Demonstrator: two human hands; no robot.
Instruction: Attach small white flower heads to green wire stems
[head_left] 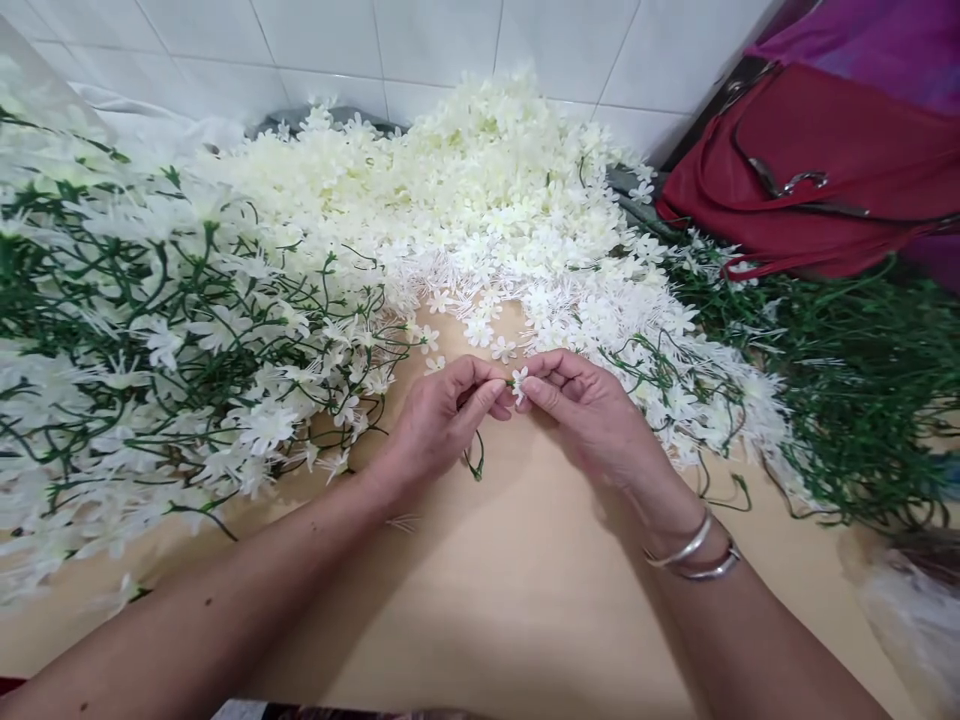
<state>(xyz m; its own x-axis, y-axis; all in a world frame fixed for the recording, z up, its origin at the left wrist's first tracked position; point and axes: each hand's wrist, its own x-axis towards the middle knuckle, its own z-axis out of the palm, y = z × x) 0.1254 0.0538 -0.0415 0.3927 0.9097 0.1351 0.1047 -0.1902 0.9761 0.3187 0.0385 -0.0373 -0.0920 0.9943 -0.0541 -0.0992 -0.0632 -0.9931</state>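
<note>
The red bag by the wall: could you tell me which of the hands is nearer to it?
Right. The right hand lies below and left of the red bag; the left hand is farther left.

Two hands meet at the centre of the frame, the left hand (pixel 439 425) and the right hand (pixel 592 415), with one small white flower (pixel 519 383) between their fingertips. Two silver bangles (pixel 694 555) sit at lower right and one red bag (pixel 817 170) at upper right. The loose white blossoms (pixel 480 200) heaped across the top are too many to count.
</note>
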